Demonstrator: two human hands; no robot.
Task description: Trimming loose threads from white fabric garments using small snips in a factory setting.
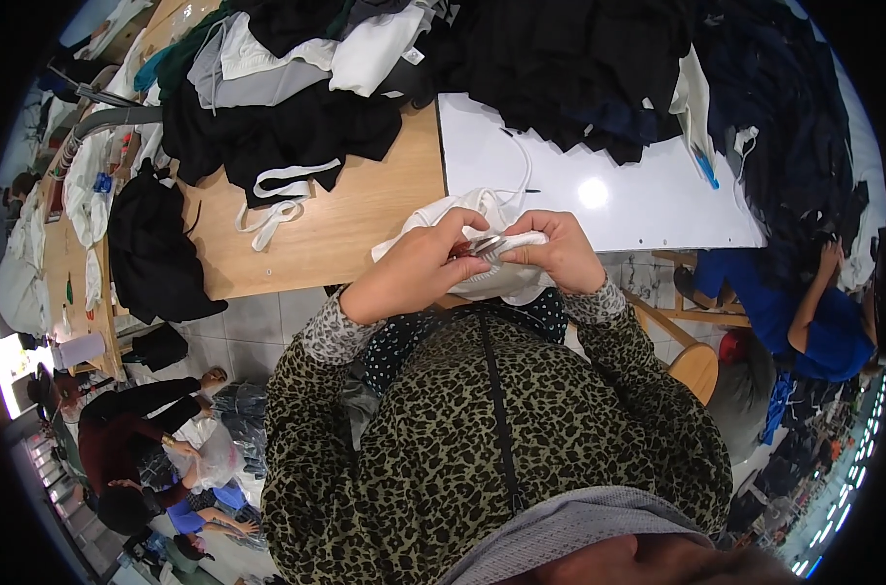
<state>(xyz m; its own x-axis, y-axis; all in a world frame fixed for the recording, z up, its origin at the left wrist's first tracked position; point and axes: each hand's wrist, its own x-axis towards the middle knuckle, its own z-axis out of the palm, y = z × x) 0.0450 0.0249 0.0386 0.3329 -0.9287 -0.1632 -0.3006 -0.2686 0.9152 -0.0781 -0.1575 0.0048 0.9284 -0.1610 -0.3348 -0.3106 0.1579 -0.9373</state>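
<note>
A white garment (pixel 506 285) with a white drawstring (pixel 524 156) lies bunched at the table's front edge, partly over my lap. My left hand (pixel 413 265) is closed around small metal snips (pixel 484 245), their blades lying against the fabric; a reddish bit shows by the fingers. Part of the snips is hidden by the thumb and fingers. On the other side, my right hand (pixel 560 252) pinches a folded edge of the same garment close to the blades.
Black garments (pixel 579 68) are heaped at the back. White and grey clothes (pixel 267 63) pile up at the far left, near a loose white strap (pixel 277 210). A blue-tipped tool (pixel 706 168) lies on the white board (pixel 599 210). A wooden stool (pixel 694 370) and a person in blue (pixel 804 312) are at right.
</note>
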